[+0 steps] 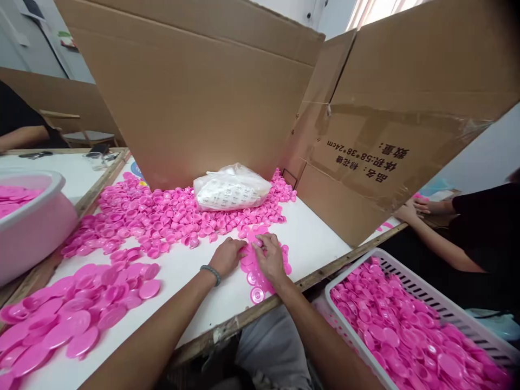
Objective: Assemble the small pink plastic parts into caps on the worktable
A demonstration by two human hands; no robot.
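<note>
In the middle of the table, both hands work over a small group of flat pink plastic pieces [257,279], some of them round with a ring in the centre. My right hand [271,261] is closed, thumb and fingers pinching a small pink plastic piece [258,243]. My left hand [228,257], with a grey bracelet at the wrist, reaches in from the left side of the group. Its fingers are bent together at the pieces, and whatever they hold is hidden. Just beyond the hands spreads a heap of small pink cup-shaped pieces [170,216].
Larger pink discs [73,319] lie at left, beside a pink tub [32,233]. A white plastic bag [231,189] rests on the heap before upright cardboard [195,92]. A filled white basket [430,303] stands right. A co-worker's hands [412,208] show beyond the cardboard.
</note>
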